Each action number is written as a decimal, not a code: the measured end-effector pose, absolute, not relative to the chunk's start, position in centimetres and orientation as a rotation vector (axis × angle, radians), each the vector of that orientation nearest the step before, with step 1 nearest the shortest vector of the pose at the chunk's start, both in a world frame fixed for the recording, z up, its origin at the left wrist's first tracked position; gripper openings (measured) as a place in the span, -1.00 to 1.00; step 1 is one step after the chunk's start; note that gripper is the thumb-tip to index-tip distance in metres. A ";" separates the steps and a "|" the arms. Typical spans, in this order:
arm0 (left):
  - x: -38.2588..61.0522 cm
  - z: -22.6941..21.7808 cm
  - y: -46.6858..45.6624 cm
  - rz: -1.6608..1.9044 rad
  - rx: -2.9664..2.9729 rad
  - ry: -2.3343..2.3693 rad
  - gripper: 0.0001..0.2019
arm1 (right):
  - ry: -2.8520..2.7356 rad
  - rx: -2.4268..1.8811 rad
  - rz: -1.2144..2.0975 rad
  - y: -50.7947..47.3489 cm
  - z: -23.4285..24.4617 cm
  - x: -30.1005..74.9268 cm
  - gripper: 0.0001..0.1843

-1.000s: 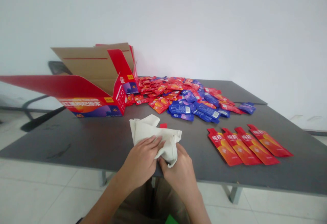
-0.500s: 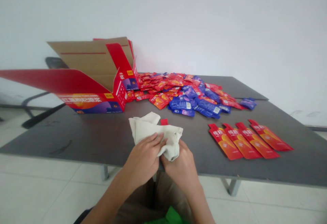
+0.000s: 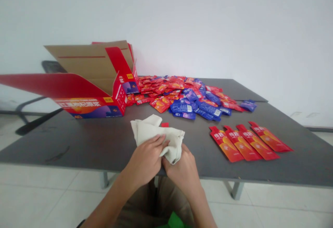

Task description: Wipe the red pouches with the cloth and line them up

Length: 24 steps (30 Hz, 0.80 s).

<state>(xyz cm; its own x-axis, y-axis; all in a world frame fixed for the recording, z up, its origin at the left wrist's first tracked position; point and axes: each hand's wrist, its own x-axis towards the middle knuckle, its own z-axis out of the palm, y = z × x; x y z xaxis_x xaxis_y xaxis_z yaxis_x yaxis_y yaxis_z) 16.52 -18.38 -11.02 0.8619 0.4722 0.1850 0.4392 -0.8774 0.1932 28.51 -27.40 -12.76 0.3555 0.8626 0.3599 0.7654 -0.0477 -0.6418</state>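
Observation:
A cream-white cloth (image 3: 148, 131) is bunched up over the table's front edge. My left hand (image 3: 147, 158) is closed on it, its fingers pressed down on the folds. From behind the cloth pokes the red tip of a pouch (image 3: 164, 125); the rest of that pouch is covered. My right hand (image 3: 183, 167) is curled under the cloth's right end, closed on the covered pouch, though its fingertips are hidden. To the right, several red-orange pouches (image 3: 246, 144) lie side by side in a slanted row.
A heap of red pouches (image 3: 161, 103) and blue pouches (image 3: 208, 108) spreads over the back of the dark table (image 3: 91, 144). An open red carton (image 3: 88, 106) stands at left, flaps up, with a second carton (image 3: 130, 78) behind it. Behind the cartons is a black chair (image 3: 31, 117).
The view has shifted slightly, so the table things appear a little further left. Both hands keep their hold around the cloth with hardly any movement.

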 end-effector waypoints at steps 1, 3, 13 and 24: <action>17.0 -10.9 -17.8 0.336 2.880 0.747 -0.43 | -1.409 -1.824 0.172 -27.4 -12.7 28.5 -0.81; 18.1 -10.6 -16.5 0.308 2.868 0.802 -0.44 | -1.360 -1.813 0.216 -27.4 -12.6 28.5 -0.73; 16.8 -10.8 -18.2 0.332 2.889 0.688 -0.42 | -1.398 -1.819 0.186 -27.4 -12.7 28.6 -0.81; 16.5 -11.2 -18.5 0.328 2.915 0.662 -0.41 | -1.429 -1.827 0.171 -27.3 -12.7 28.5 -0.80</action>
